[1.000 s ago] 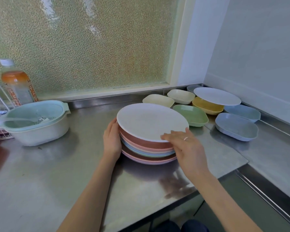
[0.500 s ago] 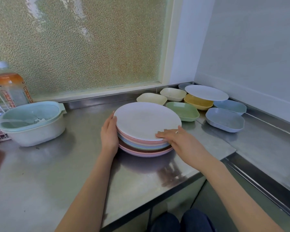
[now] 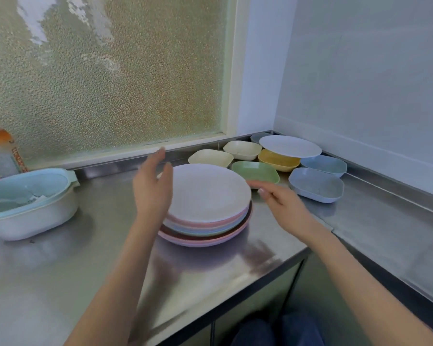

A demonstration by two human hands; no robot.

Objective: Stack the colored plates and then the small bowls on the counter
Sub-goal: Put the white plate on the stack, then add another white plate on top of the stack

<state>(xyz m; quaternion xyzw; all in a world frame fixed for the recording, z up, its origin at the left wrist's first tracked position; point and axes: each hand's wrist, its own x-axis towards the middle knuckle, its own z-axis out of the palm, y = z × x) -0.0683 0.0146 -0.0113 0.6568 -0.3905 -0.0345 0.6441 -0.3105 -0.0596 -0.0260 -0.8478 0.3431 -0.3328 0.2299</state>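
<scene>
Stainless steel surface (image 3: 60, 283) carries a stack of coloured plates (image 3: 205, 221) near its front middle: white plate (image 3: 210, 191) on top, then pink, pale blue, dark red and pink rims showing below. Left hand (image 3: 151, 193) raised at the stack's left edge, palm facing the plates, fingers straight and together, blurred; grip wide, holding nothing, contact with the stack not discernible. Right hand (image 3: 285, 208) to the right of the stack, fingers extended toward the rim; grip wide, empty, apparently just clear of the plates.

Small bowls unstacked, grouped in the far right corner: two cream bowls (image 3: 210, 158), green bowl (image 3: 256, 171) just behind the stack, yellow bowl (image 3: 278, 162), two blue-grey bowls (image 3: 315, 186). A second white plate (image 3: 290, 149) rests on top of the yellow bowl; another bowl rim partly hidden behind it.

Left side: white tub with pale green strainer insert (image 3: 28, 203); orange-labelled bottle (image 3: 0, 153) behind it. Frosted window (image 3: 105, 71) along the back
</scene>
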